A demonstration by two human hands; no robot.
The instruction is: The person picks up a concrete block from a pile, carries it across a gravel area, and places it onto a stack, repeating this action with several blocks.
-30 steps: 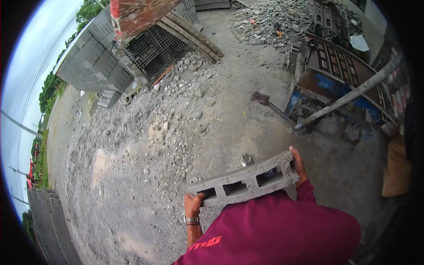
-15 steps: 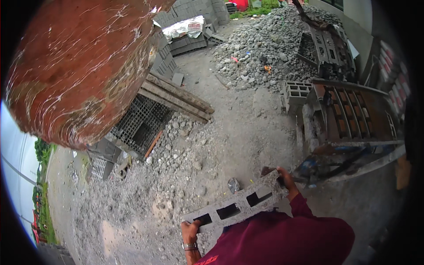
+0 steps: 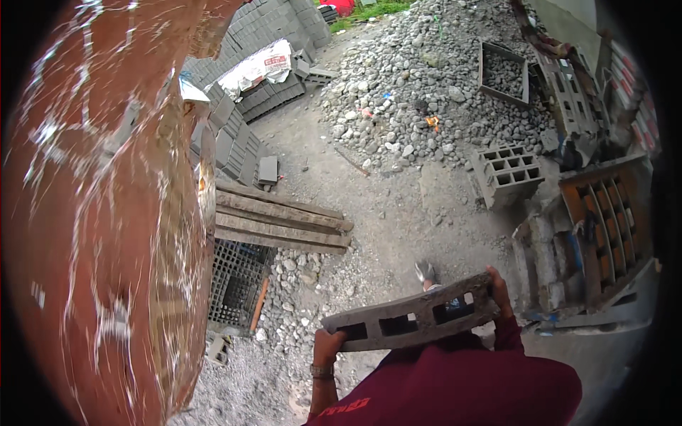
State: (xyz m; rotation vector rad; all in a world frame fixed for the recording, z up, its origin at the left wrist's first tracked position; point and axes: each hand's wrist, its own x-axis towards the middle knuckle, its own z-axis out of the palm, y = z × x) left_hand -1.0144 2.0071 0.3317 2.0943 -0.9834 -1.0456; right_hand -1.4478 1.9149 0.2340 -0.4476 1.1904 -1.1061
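Between my two hands, in front of my body, I carry a grey hollow concrete block [image 3: 419,319] with three rectangular holes showing. My left hand [image 3: 327,346] is closed round its left end, with a wristband below it. On the raised right end, my right hand [image 3: 499,290] grips the edge; part of its fingers is hidden by the block. One of my shoes [image 3: 425,272] shows on the ground just beyond the block.
Stacked timber beams [image 3: 284,220] lie at left above a plastic crate [image 3: 238,280]. Hollow blocks [image 3: 508,174] stand ahead right, beside a rusty block-moulding machine [image 3: 604,234]. A gravel pile [image 3: 398,106] and grey block stacks [image 3: 266,96] lie farther off. A red-brown wrapped surface [image 3: 106,213] covers the left.
The view has turned and moved forward, with beams and gravel pile now nearer. My hands still hold the block, and a shoe has come into view beyond it.
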